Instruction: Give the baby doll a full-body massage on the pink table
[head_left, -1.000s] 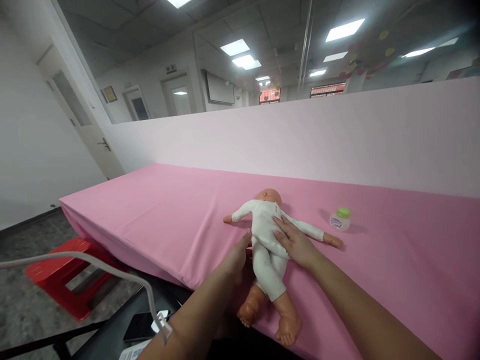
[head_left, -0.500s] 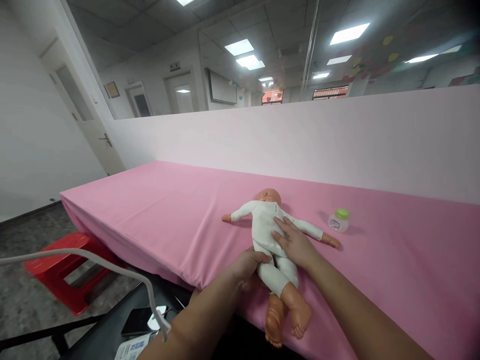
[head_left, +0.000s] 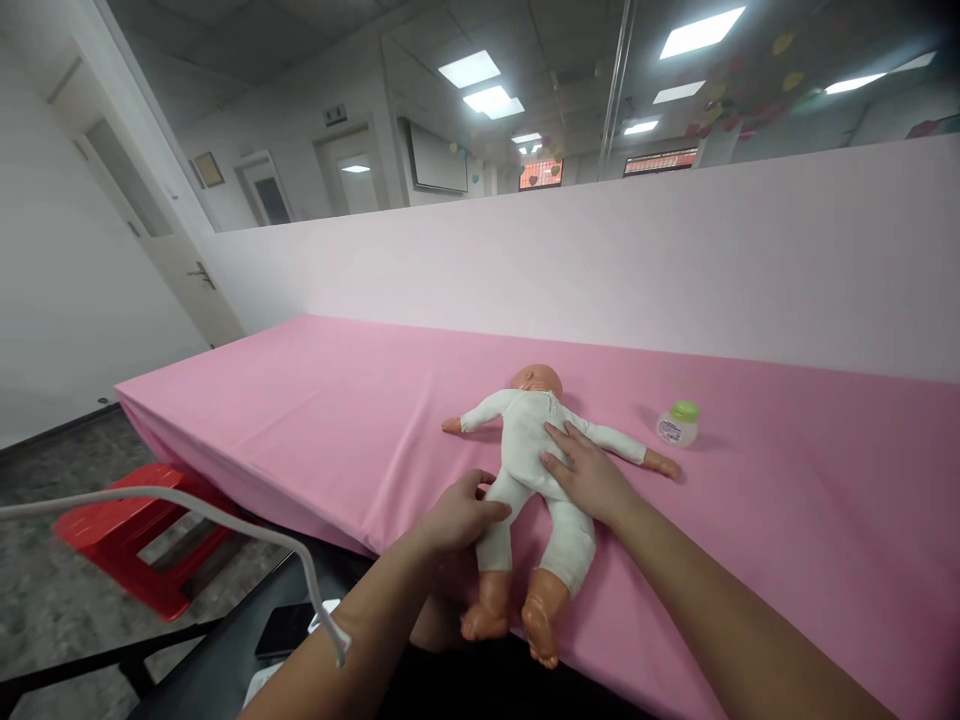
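A baby doll [head_left: 529, 440] in a white cloth suit lies on the pink-covered table [head_left: 337, 400], its head toward the wall and its bare feet at the near edge. Both doll arms are spread out and its legs lie apart. My left hand [head_left: 466, 512] is closed around the doll's thigh on the left side, thumb on top. On the doll's torso rests my right hand [head_left: 589, 472], fingers spread and lying flat over its right side.
A small jar with a green lid [head_left: 678, 424] stands right of the doll. A red stool [head_left: 150, 540] is at the lower left, near a pale cable [head_left: 225, 525] and a dark phone [head_left: 283, 631]. Behind the table runs a white wall [head_left: 525, 270].
The doll's legs, crossed before, are now apart. My left hand has shifted left and slightly up with the leg. My right hand remains on the torso. The view has tilted slightly.
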